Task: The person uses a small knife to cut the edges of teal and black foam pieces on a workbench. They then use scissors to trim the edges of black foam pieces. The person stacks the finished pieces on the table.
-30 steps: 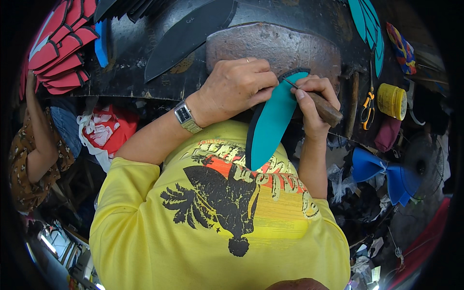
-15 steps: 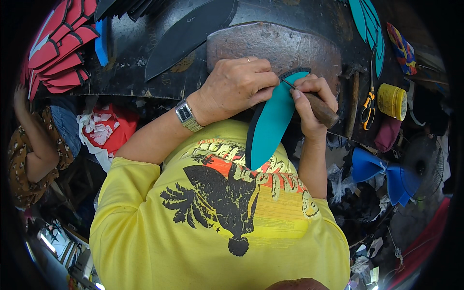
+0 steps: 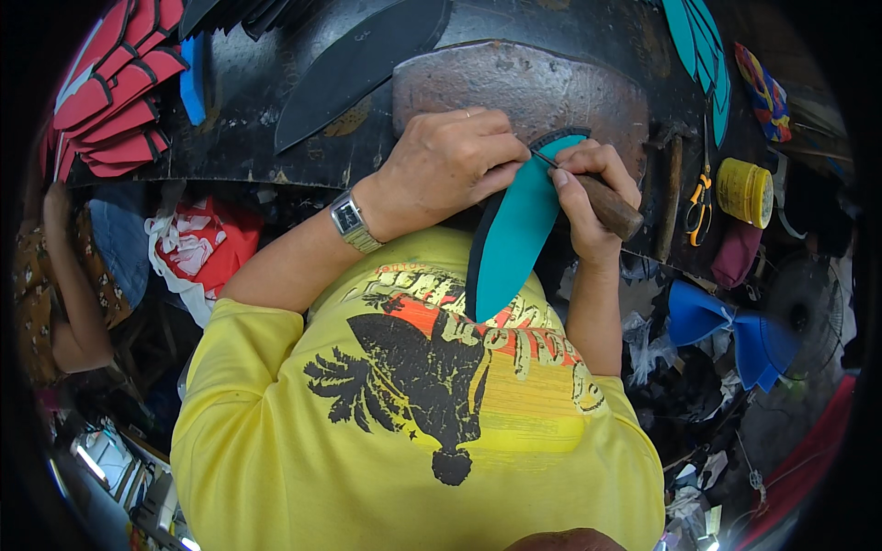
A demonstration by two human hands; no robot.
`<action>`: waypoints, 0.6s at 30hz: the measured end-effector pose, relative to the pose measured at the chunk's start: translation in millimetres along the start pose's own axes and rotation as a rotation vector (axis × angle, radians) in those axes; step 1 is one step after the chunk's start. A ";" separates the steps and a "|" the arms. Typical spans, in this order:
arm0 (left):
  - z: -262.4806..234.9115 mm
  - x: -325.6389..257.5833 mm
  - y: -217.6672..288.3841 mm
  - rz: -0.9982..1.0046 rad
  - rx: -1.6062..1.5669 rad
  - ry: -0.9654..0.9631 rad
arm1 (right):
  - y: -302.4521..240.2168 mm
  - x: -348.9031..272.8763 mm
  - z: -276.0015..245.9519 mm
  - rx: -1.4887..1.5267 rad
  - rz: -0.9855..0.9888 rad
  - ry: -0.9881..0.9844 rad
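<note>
A teal insole-shaped piece (image 3: 519, 234) with a black edge lies aslant, its top end on a worn brown slab (image 3: 524, 87) and its lower end against my yellow shirt. My left hand (image 3: 457, 158) pinches the black edge near the top of the piece; the fingertips are partly hidden behind the knuckles. In my right hand (image 3: 595, 179) is an awl-like tool (image 3: 614, 209) with a rounded wooden handle. Its thin metal shaft points left, and the tip meets the black edge close to my left fingers.
Red-and-black pieces (image 3: 119, 110) are heaped at far left, with teal pieces (image 3: 700, 55) at far right. A long black piece (image 3: 358, 73) lies beyond the slab. Right of it are a hammer (image 3: 671, 193), orange-handled scissors (image 3: 700, 209) and a yellow tub (image 3: 744, 193). Another person's arm (image 3: 73, 285) shows at left.
My hands and the teal piece hold almost the same place, with only a slight shift of the fingers. At left, the other person's arm has moved a little right and down.
</note>
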State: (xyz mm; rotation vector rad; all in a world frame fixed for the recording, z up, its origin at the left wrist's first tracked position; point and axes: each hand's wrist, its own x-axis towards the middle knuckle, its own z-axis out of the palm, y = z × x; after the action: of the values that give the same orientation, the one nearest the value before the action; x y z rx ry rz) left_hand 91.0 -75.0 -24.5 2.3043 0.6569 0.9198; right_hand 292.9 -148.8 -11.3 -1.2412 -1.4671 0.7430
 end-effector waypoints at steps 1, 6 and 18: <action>-0.6 -0.2 0.5 0.002 -0.002 0.003 | -0.2 0.2 0.2 -0.003 0.001 0.003; -4.1 -2.3 4.6 0.031 0.052 -0.031 | 1.1 -0.3 0.3 0.003 0.001 0.006; -0.8 -1.5 0.7 0.044 0.001 -0.025 | 0.3 -1.8 -4.1 0.063 0.054 -0.010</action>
State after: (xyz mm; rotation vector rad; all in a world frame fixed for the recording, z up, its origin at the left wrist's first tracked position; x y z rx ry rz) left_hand 89.6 -76.1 -24.3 2.3359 0.5981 0.9092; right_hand 296.8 -151.0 -10.9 -1.2345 -1.4119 0.8268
